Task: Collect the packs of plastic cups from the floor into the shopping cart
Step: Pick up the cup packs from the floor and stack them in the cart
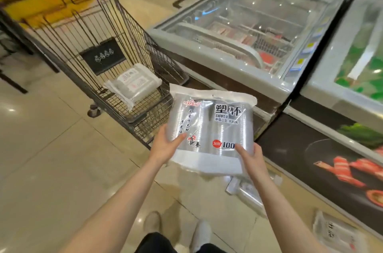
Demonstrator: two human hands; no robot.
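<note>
While I watched, both hands gripped one cup pack [209,128] by its lower corners. Left hand [165,145] and right hand [251,156] had thumbs clamped on top; another pack [134,82] lay in the cart [145,49]

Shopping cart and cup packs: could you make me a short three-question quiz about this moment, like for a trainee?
1. True or false: the shopping cart already holds a pack in the cart.
2. Which hands grip the held pack? A) left hand only B) right hand only C) both
3. Fill in: more packs on the floor lie beside the ____.

Key: 1 true; 2 C; 3 freezer.
</note>
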